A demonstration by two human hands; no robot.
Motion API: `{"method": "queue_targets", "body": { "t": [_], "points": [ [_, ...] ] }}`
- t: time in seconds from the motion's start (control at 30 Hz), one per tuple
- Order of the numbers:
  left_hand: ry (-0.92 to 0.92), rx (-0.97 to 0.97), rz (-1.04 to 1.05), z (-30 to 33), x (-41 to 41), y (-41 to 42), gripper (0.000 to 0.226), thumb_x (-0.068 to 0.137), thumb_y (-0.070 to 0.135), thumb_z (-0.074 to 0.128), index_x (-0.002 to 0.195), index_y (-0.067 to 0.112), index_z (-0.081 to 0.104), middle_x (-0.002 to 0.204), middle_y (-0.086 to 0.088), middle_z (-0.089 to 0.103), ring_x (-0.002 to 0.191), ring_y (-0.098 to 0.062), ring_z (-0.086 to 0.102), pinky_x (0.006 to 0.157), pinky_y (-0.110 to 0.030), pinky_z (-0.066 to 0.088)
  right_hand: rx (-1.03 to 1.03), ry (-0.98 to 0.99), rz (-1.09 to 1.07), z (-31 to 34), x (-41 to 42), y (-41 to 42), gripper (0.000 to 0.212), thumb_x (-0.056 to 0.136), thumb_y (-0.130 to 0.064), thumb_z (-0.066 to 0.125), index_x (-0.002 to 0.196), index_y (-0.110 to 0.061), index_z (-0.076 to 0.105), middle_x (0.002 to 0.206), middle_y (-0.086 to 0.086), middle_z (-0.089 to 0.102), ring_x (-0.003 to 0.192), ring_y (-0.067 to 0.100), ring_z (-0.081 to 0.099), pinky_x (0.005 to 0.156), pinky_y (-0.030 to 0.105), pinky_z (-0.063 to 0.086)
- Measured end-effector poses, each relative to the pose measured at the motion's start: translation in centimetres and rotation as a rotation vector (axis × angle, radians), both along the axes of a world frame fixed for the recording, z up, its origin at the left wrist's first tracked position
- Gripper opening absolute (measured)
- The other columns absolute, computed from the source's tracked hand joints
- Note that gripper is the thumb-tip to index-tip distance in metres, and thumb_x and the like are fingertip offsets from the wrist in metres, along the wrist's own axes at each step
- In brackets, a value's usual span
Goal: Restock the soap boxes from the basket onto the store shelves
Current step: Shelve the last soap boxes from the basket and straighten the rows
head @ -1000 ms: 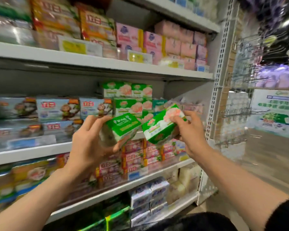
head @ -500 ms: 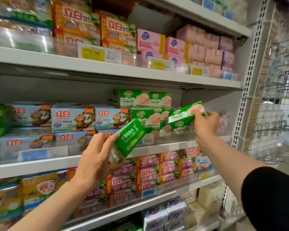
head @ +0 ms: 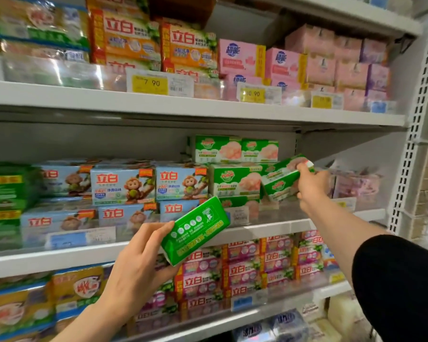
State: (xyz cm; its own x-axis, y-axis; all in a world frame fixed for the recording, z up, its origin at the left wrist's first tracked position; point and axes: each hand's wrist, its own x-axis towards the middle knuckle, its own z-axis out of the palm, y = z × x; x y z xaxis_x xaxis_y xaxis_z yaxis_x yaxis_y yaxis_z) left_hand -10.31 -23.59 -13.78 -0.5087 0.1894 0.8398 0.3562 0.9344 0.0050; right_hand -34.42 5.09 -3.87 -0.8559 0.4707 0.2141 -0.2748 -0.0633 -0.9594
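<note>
A: On the left, the left hand (head: 136,265) grips a green soap box (head: 195,230), tilted, in front of the middle shelf (head: 59,257) and not yet on it. The risk there?

B: The grip sits at one end only, so the box may slip while attention goes right.

A: And further right?

B: The right hand (head: 311,186) holds a second soap box (head: 281,180) tilted against the stacked green boxes (head: 235,180). Pushed in crooked, it may knock that stack askew or nudge the clear front guard (head: 292,213). The basket is out of view.
</note>
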Motion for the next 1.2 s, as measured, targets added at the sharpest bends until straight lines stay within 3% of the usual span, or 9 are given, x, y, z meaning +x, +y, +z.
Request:
{"method": "queue_targets", "body": {
  "t": [0.07, 0.17, 0.3, 0.5, 0.63, 0.77, 0.83, 0.97, 1.2],
  "points": [
    [-0.004, -0.001, -0.003, 0.0, -0.1, 0.0, 0.089, 0.050, 0.019, 0.095, 0.125, 0.006, 0.048, 0.116, -0.002, 0.049, 0.095, -0.014, 0.055, 0.065, -0.027, 0.055, 0.123, -0.076, -0.033, -0.7, 0.3, 0.1, 0.051, 0.090, -0.042, 0.055, 0.125, -0.006, 0.048, 0.113, 0.013, 0.059, 0.098, 0.030, 0.059, 0.078, 0.039, 0.048],
    [-0.003, 0.012, 0.009, -0.2, -0.2, 0.1, 0.090, 0.049, 0.017, 0.095, 0.125, 0.006, 0.048, 0.114, -0.004, 0.051, 0.094, -0.015, 0.054, 0.063, -0.031, 0.057, 0.528, -0.120, -0.168, -0.6, 1.0, 0.7, 0.048, 0.095, -0.045, 0.045, 0.118, -0.006, 0.059, 0.123, 0.019, 0.059, 0.113, 0.037, 0.054, 0.093, 0.041, 0.042],
    [0.003, 0.031, 0.015, -0.5, -0.1, 0.5, 0.090, 0.048, 0.014, 0.095, 0.125, 0.005, 0.048, 0.113, -0.004, 0.050, 0.093, -0.014, 0.052, 0.061, -0.029, 0.055, 0.790, -0.253, -0.075, -1.7, 1.4, 1.0, 0.039, 0.100, -0.031, 0.037, 0.122, -0.005, 0.055, 0.129, 0.022, 0.054, 0.119, 0.038, 0.050, 0.096, 0.038, 0.039],
    [0.023, 0.081, 0.001, -0.7, -0.1, 0.6, 0.087, 0.052, 0.012, 0.093, 0.126, 0.009, 0.047, 0.112, -0.005, 0.052, 0.092, -0.012, 0.054, 0.061, -0.030, 0.055, 0.720, -0.193, -0.051, -5.3, 2.1, 0.3, 0.033, 0.099, -0.023, 0.038, 0.127, -0.005, 0.044, 0.139, 0.020, 0.042, 0.132, 0.032, 0.034, 0.106, 0.044, 0.025],
    [0.023, 0.125, -0.004, -0.8, -0.1, 0.4, 0.086, 0.055, 0.012, 0.093, 0.127, 0.013, 0.047, 0.114, 0.000, 0.051, 0.096, -0.006, 0.052, 0.070, -0.025, 0.053, 0.756, -0.133, -0.034, -6.3, 2.0, -0.5, 0.033, 0.097, -0.024, 0.044, 0.128, -0.011, 0.041, 0.143, 0.013, 0.040, 0.136, 0.030, 0.029, 0.110, 0.060, 0.020],
    [0.032, 0.161, -0.021, -0.9, -0.3, 0.3, 0.082, 0.058, 0.014, 0.091, 0.128, 0.016, 0.049, 0.114, 0.000, 0.055, 0.101, 0.002, 0.046, 0.075, -0.023, 0.054, 0.699, -0.085, -0.017, -6.2, 2.1, -0.5, 0.013, 0.096, -0.025, 0.048, 0.099, -0.013, 0.044, 0.137, 0.014, 0.045, 0.133, 0.030, 0.031, 0.109, 0.060, 0.019],
    [0.039, 0.166, -0.031, -1.0, -0.5, 0.4, 0.081, 0.059, 0.016, 0.091, 0.128, 0.017, 0.049, 0.115, 0.001, 0.056, 0.101, 0.000, 0.050, 0.075, -0.024, 0.055, 0.672, -0.052, -0.008, -6.4, 2.3, -0.3, 0.017, 0.095, -0.026, 0.051, 0.088, -0.014, 0.040, 0.130, 0.015, 0.048, 0.128, 0.031, 0.035, 0.107, 0.059, 0.022],
    [0.068, 0.211, -0.045, -1.2, -0.9, 0.6, 0.079, 0.062, 0.017, 0.090, 0.128, 0.013, 0.047, 0.117, -0.003, 0.061, 0.103, -0.009, 0.057, 0.080, -0.024, 0.054, 0.757, -0.002, 0.025, -7.3, 2.2, 0.0, 0.021, 0.092, -0.030, 0.053, 0.100, -0.013, 0.044, 0.136, 0.013, 0.043, 0.133, 0.028, 0.028, 0.108, 0.061, 0.018],
    [0.231, -0.247, -0.027, -2.4, -0.4, 1.2, 0.048, 0.074, 0.000, 0.064, 0.119, 0.004, 0.050, 0.113, -0.016, 0.067, 0.115, -0.027, 0.055, 0.092, -0.036, 0.051, 0.896, 0.007, 0.102, -7.6, 2.1, 1.3, 0.043, 0.093, -0.036, 0.053, 0.127, -0.015, 0.039, 0.143, 0.012, 0.036, 0.139, 0.026, 0.022, 0.108, 0.061, 0.022]
  ]
}}
